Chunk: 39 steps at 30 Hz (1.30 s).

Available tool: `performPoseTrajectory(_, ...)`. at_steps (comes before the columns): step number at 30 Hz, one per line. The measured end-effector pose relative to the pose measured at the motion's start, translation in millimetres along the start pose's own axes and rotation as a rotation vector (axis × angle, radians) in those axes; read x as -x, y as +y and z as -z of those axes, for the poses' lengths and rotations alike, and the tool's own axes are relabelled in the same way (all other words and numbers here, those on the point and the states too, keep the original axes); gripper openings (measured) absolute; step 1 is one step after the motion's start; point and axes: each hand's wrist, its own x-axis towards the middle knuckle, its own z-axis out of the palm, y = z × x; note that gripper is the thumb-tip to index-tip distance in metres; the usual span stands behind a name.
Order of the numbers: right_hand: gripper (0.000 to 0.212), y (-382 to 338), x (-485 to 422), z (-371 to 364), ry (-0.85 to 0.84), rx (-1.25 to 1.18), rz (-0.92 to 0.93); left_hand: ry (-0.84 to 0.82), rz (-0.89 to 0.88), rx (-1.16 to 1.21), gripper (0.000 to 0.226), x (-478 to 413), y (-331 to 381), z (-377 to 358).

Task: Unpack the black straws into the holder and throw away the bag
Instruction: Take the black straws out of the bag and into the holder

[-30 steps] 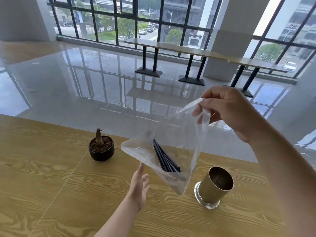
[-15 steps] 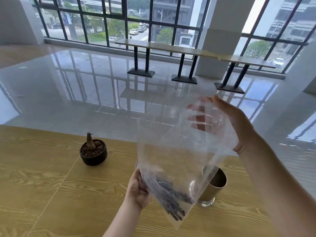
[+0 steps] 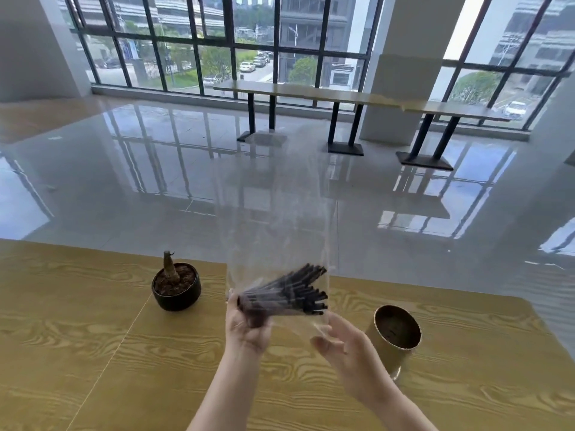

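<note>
Black straws [image 3: 286, 292], bunched, gripped thru clear bag [image 3: 273, 213] by left hand [image 3: 249, 325] fingers; right hand [image 3: 339, 343] spread loose under bag's lower corner. Holder [image 3: 393, 337] just right of straws on wood surface [image 3: 93, 353]; potted plant [image 3: 175, 284] left.

Right hand [image 3: 345, 346] now below bag [image 3: 277, 213]

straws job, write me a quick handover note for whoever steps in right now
Left hand: shut on the black straws, gripping the bundle through the clear bag.
Right hand: open, at the bag's lower corner.
Holder: on the table, no straws in it.
Done: bag picked up.
Left: take the straws out, stand them in the holder, bin the bag.
</note>
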Motion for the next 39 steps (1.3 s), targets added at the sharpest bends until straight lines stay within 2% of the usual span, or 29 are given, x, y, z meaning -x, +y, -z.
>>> performPoseTrajectory(1,0.022,-2.7,-5.6,1.5,0.066,-0.011,0.000,-0.015,-0.011,-0.024,0.049,0.7,-1.0,-1.7)
performPoseTrajectory(3,0.022,-12.9,-15.2,9.8,0.172,-0.048,-0.007,-0.047,-0.024,-0.080,0.031,2.8,0.4,4.5)
performPoseTrajectory(5,0.012,-28.8,-20.9,27.5,0.232,0.014,0.081,-0.086,-0.018,-0.086,0.019,5.7,2.6,17.3)
performPoseTrajectory(7,0.040,-47.1,-27.9,50.7,0.236,0.158,0.202,-0.127,-0.026,-0.108,0.016,5.4,7.4,27.5)
performPoseTrajectory(9,0.061,-68.9,-37.7,72.8,0.188,0.274,0.286,-0.204,-0.027,-0.256,0.037,3.4,12.9,30.3)
performPoseTrajectory(11,0.062,-88.8,-47.7,90.5,0.119,0.304,0.327,-0.335,-0.006,-0.463,0.077,-0.7,18.5,26.8)
performPoseTrajectory(13,0.045,-103.7,-60.4,103.2,0.088,0.263,0.322,-0.460,0.017,-0.616,0.102,-3.7,20.4,17.9)
performPoseTrajectory(15,0.019,-115.5,-75.0,113.9,0.013,0.258,0.281,-0.499,0.021,-0.609,0.117,-6.2,15.7,7.3)
performPoseTrajectory(18,0.012,-137.1,-90.5,120.1,-0.208,0.328,0.192,-0.524,0.103,-0.492,0.126,-4.3,-0.8,-7.6)
performPoseTrajectory(20,0.013,-144.4,-97.2,122.9,-0.273,0.354,0.157,-0.537,0.137,-0.443,0.122,-0.6,-11.4,-14.0)
performPoseTrajectory(23,0.010,-152.6,-100.3,127.1,-0.269,0.438,0.169,-0.505,0.137,-0.333,0.107,-0.8,-21.4,-12.7)
performPoseTrajectory(25,0.012,-155.7,-100.5,129.5,-0.148,0.512,0.207,-0.510,0.129,-0.260,0.089,-1.2,-25.9,-10.0)
performPoseTrajectory(28,0.020,-151.5,-103.7,129.1,0.137,0.474,0.293,-0.479,0.070,-0.244,0.069,-2.9,-28.8,-10.8)
performPoseTrajectory(31,0.008,-139.0,-103.4,124.0,0.225,0.314,0.274,-0.385,0.048,-0.243,0.058,-3.0,-26.4,-15.3)
performPoseTrajectory(34,0.046,-115.6,-93.1,121.6,0.310,0.008,0.223,-0.450,0.018,-0.282,0.037,-0.4,-17.1,-18.5)
performPoseTrajectory(36,0.062,-90.5,-80.4,110.9,0.298,-0.205,0.168,-0.447,0.011,-0.255,0.034,-1.0,-9.5,-19.7)
performPoseTrajectory(39,0.060,-50.9,-60.9,69.0,0.152,-0.309,-0.007,-0.464,-0.018,-0.229,0.039,2.5,-9.1,-27.8)
